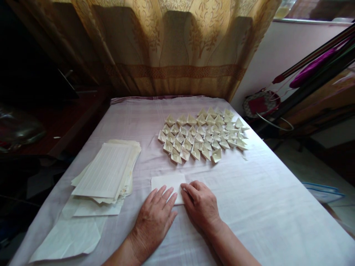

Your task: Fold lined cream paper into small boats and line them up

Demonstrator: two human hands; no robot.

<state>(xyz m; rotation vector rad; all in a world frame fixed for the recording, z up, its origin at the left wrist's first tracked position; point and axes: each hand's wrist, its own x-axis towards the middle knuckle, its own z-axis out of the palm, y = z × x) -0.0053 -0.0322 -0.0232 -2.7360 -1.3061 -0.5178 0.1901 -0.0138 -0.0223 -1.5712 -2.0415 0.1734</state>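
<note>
A folded white paper sheet (166, 183) lies on the pale cloth-covered table (263, 207) near the front middle. My left hand (155, 218) lies flat on its lower edge, fingers stretched out and together. My right hand (201, 205) rests at the paper's right edge, fingers bent, fingertips pressing the fold. Beyond the paper, several small folded paper boats (202, 135) stand in rows.
A stack of lined paper sheets (107, 171) lies at the left, with loose sheets (69, 236) under and in front of it. A patterned curtain (177, 48) hangs behind the table. Dark furniture stands left; rods and a red bag (260, 103) are at the right.
</note>
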